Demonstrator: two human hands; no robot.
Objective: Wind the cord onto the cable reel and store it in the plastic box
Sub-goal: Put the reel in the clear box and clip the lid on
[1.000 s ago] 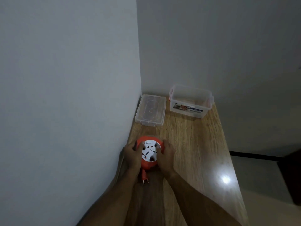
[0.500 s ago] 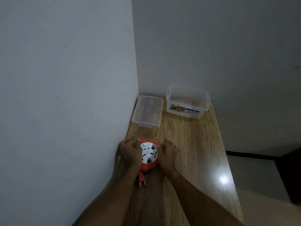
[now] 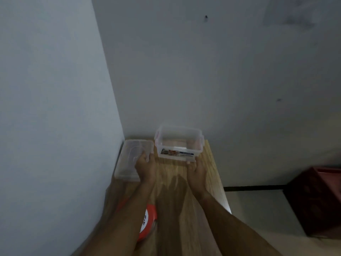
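Observation:
The orange cable reel point(image 3: 148, 225) with a white socket face lies on the wooden table point(image 3: 186, 215), mostly hidden under my left forearm. The clear plastic box point(image 3: 178, 154) stands open against the back wall. My left hand point(image 3: 145, 169) is stretched forward between the box and its lid point(image 3: 129, 157), fingertips over the lid's right edge. My right hand point(image 3: 197, 171) reaches the box's front right corner and its fingertips touch it. Both hands hold nothing. The picture is blurred.
A wall runs close along the table's left side and another stands behind the box. The table's right edge drops to the floor. A dark red crate point(image 3: 317, 200) stands on the floor at the right.
Both hands have let go of the reel and moved forward to the box and lid. The reel stays on the table, near me. My head has come closer.

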